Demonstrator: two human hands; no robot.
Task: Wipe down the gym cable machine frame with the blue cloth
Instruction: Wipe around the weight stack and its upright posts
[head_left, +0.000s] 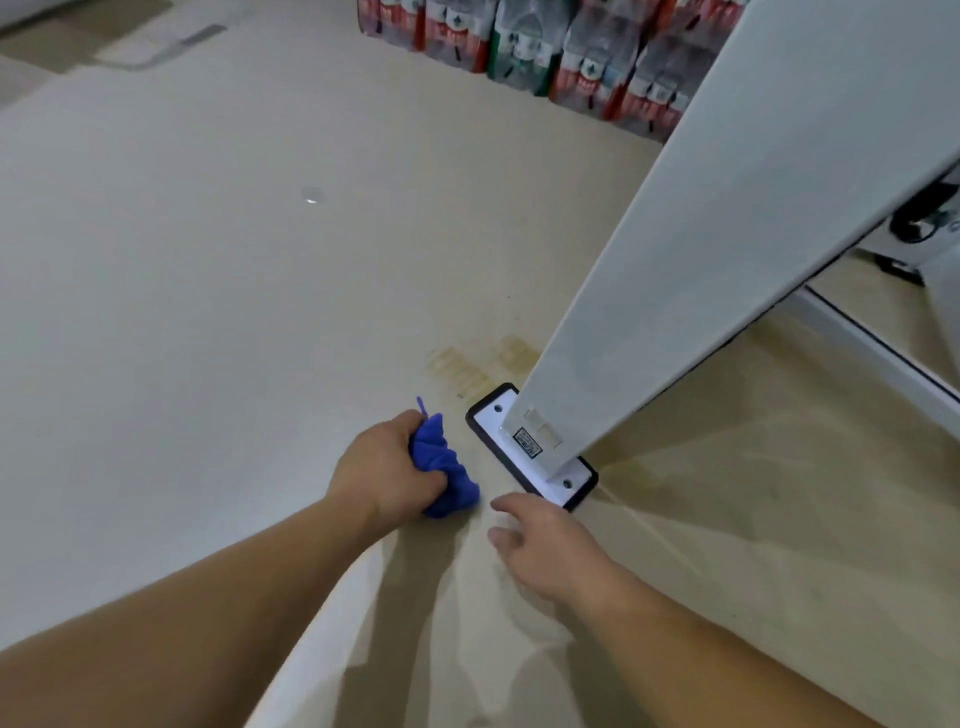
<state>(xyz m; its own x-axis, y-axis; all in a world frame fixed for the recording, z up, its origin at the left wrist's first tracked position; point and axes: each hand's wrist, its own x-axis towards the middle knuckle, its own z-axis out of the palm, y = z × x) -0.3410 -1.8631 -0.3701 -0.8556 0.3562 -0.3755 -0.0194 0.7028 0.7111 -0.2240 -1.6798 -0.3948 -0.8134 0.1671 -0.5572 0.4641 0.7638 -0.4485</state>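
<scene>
The left hand (387, 467) is low over the floor (208, 260). Its fingers are curled tight around the blue cloth (444, 467), which is bunched into a ball. The cloth is just beside the foot plate (501, 431), not touching it. The right hand (545, 545) holds nothing, and its fingers are loose and spread. Its fingertips are very near the plate's corner, but I cannot tell if they touch.

The plate is white with a black rim. The white post (701, 249) of the cable machine stands on it and leans up to the right. A small code sticker (527, 442) sits low on the post.

To do this step well, I think the cloth should be opened flatter, so more of it rubs the metal. Wipe the plate first, then go up the post in long strokes. Go gently over the sticker.

Far back, packs of bottles (519, 41) stand in a row.
</scene>
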